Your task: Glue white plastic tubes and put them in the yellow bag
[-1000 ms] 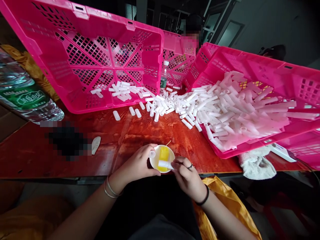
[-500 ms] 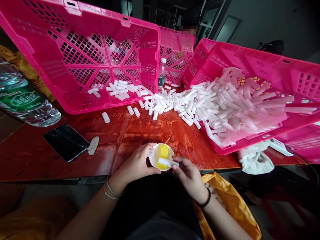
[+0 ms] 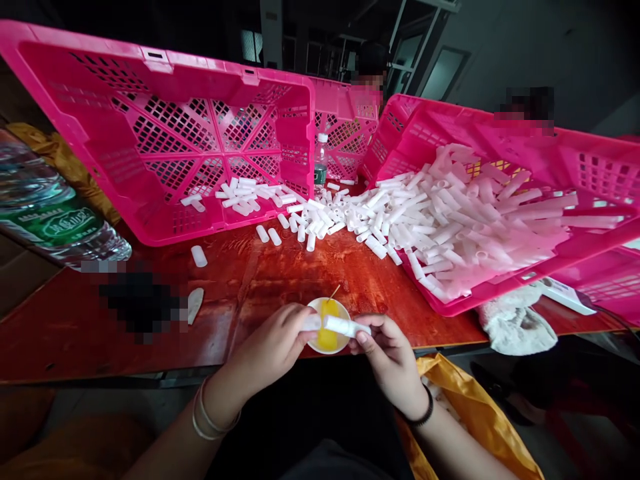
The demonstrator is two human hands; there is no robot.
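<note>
Left hand (image 3: 273, 343), right hand (image 3: 393, 360): each grip clamped on tube (image 3: 340, 325) above bowl (image 3: 345, 311), near edge of desk (image 3: 200, 350); slackening could drop one.

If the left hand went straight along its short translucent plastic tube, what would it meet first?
Probably the white cylindrical plastic tube in the right hand, facing the short tube in the left hand; depth between them is unclear.

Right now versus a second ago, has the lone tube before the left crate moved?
Yes: the lone tube has moved left, judged against the left pink crate.
</note>
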